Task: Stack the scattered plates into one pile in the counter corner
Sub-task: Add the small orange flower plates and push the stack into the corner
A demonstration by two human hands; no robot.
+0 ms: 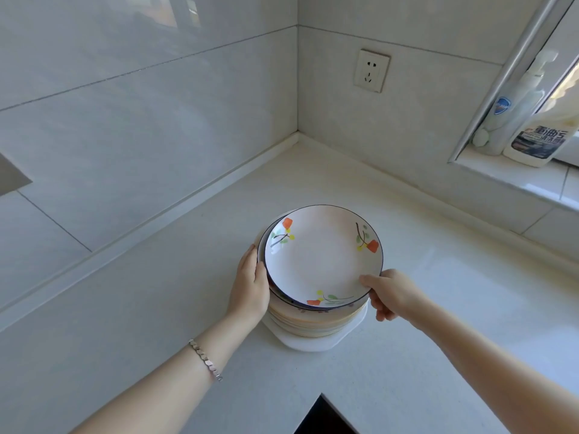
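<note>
Wearing a silver bracelet (206,359) on the left wrist. Left hand (250,281) lying flat against the side of the plate pile (313,321), fingers loosely spread. Right hand (387,292) pinching the rim of the top floral plate (322,256), thumb on top, plate sitting off-centre on the pile. Pile resting on the white bench (438,308) near the tiled corner. Beyond, wall socket (372,70) and cleaner bottle (539,133) standing on the window sill (513,177), partly cut off.
</note>
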